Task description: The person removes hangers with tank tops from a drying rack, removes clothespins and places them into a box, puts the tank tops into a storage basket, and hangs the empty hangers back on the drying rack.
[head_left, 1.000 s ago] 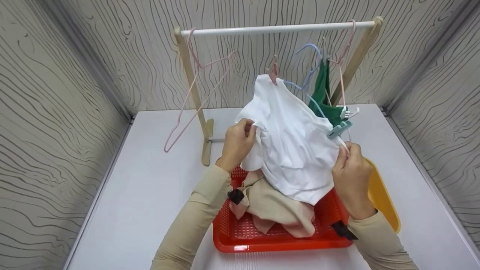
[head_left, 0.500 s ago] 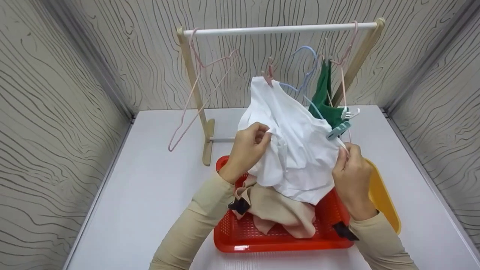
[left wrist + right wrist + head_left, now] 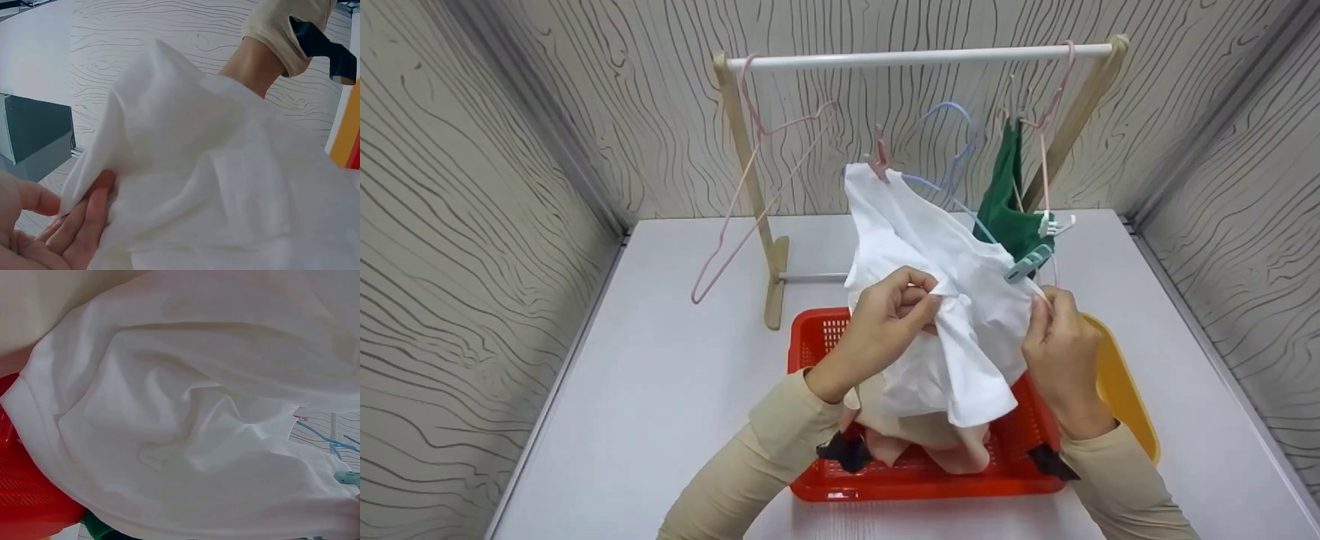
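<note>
A white cloth garment point(image 3: 885, 217) hangs on a blue hanger point(image 3: 960, 169) in the head view. One pink clothespin point(image 3: 880, 156) grips its upper left edge, and a teal clothespin point(image 3: 1027, 264) its right side. My left hand point(image 3: 885, 315) pinches a fold at the front, thumb against fingers; in the left wrist view the garment point(image 3: 185, 146) drapes from those fingers point(image 3: 84, 225). At the right edge, below the teal clothespin, my right hand point(image 3: 1061, 345) pinches the garment's corner. White cloth point(image 3: 169, 405) fills most of the right wrist view, where the right hand is almost wholly hidden.
Behind stands a rack with a white rail point(image 3: 915, 57), bearing a pink hanger point(image 3: 735, 195) at left and a green garment point(image 3: 1009, 202) at right. Under the hands sits a red basket point(image 3: 930, 491) with beige cloth point(image 3: 877, 405). A yellow container point(image 3: 1121, 390) is at right.
My left hand has moved right and down, drawing the white garment's left side across its front. The pink clothespin and blue hanger shifted left and tilted down; the right hand stays nearly still.
</note>
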The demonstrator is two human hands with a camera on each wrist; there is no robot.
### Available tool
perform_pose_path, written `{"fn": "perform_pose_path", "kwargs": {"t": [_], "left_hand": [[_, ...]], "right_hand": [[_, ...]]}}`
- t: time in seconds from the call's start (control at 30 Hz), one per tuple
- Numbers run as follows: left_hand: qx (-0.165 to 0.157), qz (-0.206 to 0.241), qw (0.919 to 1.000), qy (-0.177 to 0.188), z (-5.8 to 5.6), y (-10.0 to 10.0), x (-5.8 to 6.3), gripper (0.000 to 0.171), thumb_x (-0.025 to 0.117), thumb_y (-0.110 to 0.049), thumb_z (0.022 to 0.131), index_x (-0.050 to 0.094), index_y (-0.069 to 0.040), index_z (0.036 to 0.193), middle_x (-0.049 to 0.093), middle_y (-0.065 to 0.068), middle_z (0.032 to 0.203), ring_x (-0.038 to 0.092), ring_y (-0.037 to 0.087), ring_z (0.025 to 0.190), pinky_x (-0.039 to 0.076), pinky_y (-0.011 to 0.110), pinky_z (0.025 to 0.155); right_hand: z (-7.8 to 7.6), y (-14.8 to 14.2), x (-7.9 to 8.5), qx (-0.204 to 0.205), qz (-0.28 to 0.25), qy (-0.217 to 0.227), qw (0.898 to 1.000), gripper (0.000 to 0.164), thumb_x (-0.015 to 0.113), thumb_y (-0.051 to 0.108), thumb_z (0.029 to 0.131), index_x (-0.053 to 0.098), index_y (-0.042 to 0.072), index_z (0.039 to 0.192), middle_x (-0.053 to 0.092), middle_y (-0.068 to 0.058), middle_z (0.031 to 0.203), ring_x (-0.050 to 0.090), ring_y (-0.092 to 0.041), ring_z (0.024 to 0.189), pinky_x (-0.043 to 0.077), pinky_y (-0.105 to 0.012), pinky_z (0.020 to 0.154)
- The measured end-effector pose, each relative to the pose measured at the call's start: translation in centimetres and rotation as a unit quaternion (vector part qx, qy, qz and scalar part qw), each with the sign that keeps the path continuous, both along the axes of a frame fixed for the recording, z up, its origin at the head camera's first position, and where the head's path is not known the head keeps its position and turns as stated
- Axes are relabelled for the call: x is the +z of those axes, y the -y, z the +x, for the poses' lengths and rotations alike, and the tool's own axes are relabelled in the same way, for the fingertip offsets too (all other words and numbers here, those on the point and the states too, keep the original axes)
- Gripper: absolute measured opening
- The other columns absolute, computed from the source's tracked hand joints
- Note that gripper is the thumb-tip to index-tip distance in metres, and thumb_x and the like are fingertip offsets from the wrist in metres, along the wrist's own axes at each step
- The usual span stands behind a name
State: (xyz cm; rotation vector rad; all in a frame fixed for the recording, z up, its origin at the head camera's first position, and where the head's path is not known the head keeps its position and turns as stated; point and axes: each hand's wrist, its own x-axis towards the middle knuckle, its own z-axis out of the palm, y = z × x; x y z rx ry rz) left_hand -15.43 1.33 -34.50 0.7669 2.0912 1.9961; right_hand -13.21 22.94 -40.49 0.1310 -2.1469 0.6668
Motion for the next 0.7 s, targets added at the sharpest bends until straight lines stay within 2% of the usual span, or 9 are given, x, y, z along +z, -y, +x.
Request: {"fn": "perform_pose_path", "kwargs": {"t": [0.1,0.2,0.27,0.33,0.4,0.43,0.47,0.57,0.7], "left_hand": [[0.006,-0.011,0.9999,0.007,0.0,-0.1,-1.6,0.014,0.052,-0.001,0.094,0.053,0.009,0.105,0.069,0.031,0.099,0.072,0.032,0.087,0.06,0.026,0.078],[0.039,-0.077,0.9945,-0.059,-0.3,0.1,-3.6,0.011,0.054,-0.001,0.093,0.054,0.007,0.102,0.071,0.026,0.094,0.072,0.029,0.084,0.059,0.021,0.074],[0.077,-0.158,0.9746,-0.139,-0.5,0.4,-5.0,0.009,0.057,-0.002,0.091,0.054,0.003,0.099,0.071,0.019,0.087,0.07,0.021,0.076,0.057,0.017,0.07],[0.113,-0.237,0.9384,-0.224,-0.8,0.7,-6.1,0.008,0.059,-0.002,0.089,0.055,-0.001,0.095,0.068,0.012,0.08,0.063,0.016,0.068,0.054,0.015,0.065],[0.145,-0.296,0.8956,-0.299,-1.0,1.0,-7.0,0.009,0.062,-0.004,0.088,0.055,-0.004,0.094,0.063,0.008,0.079,0.057,0.013,0.069,0.053,0.016,0.065],[0.158,-0.312,0.8784,-0.325,-1.1,1.2,-7.3,0.01,0.063,-0.005,0.087,0.055,-0.005,0.093,0.061,0.007,0.08,0.056,0.013,0.07,0.053,0.017,0.065],[0.17,-0.317,0.8665,-0.346,-1.3,1.3,-7.6,0.012,0.064,-0.005,0.086,0.055,-0.005,0.094,0.06,0.007,0.083,0.056,0.014,0.073,0.053,0.018,0.067],[0.192,-0.322,0.8453,-0.381,-2.0,1.7,-7.8,0.024,0.067,-0.01,0.084,0.054,-0.006,0.104,0.06,0.006,0.1,0.059,0.018,0.091,0.054,0.024,0.082],[0.15,-0.353,0.8437,-0.375,-2.8,2.4,-7.8,0.036,0.067,-0.015,0.087,0.055,-0.01,0.12,0.06,0.008,0.123,0.058,0.022,0.116,0.051,0.035,0.099]], "right_hand": [[0.0,0.0,-0.2,0.01,0.002,-0.003,1.0,0.013,0.058,0.0,0.091,0.056,-0.013,0.094,0.048,-0.016,0.054,0.041,-0.025,0.041,0.034,-0.01,0.048],[-0.1,-0.1,-0.4,0.016,0.005,-0.001,1.0,0.013,0.058,0.0,0.092,0.056,-0.012,0.094,0.047,-0.016,0.053,0.04,-0.025,0.042,0.033,-0.01,0.047],[-0.1,-0.1,-0.5,0.022,0.007,0.0,1.0,0.012,0.058,0.0,0.092,0.056,-0.012,0.095,0.045,-0.015,0.053,0.039,-0.024,0.042,0.032,-0.01,0.046],[-0.2,-0.1,-0.7,0.026,0.011,-0.004,1.0,0.011,0.059,-0.002,0.09,0.057,-0.012,0.094,0.045,-0.014,0.053,0.037,-0.021,0.041,0.032,-0.013,0.045],[-0.2,-0.2,-0.8,0.03,0.013,-0.008,0.999,0.01,0.059,-0.003,0.09,0.057,-0.011,0.094,0.043,-0.013,0.053,0.034,-0.018,0.042,0.031,-0.014,0.044],[-0.2,-0.2,-0.8,0.033,0.012,-0.01,0.999,0.01,0.06,-0.003,0.089,0.057,-0.011,0.094,0.043,-0.013,0.053,0.034,-0.018,0.042,0.03,-0.015,0.043],[-0.2,-0.3,-0.9,0.034,0.013,-0.012,0.999,0.009,0.06,-0.003,0.089,0.057,-0.011,0.094,0.043,-0.013,0.053,0.034,-0.017,0.042,0.03,-0.015,0.043],[-0.1,-0.4,-0.9,0.039,0.01,-0.014,0.999,0.009,0.06,-0.004,0.089,0.058,-0.01,0.095,0.043,-0.012,0.053,0.034,-0.016,0.043,0.03,-0.014,0.044],[0.0,-0.5,-1.0,0.043,0.011,-0.01,0.999,0.009,0.06,-0.004,0.089,0.058,-0.01,0.096,0.043,-0.012,0.054,0.034,-0.012,0.043,0.033,-0.013,0.046]]}}
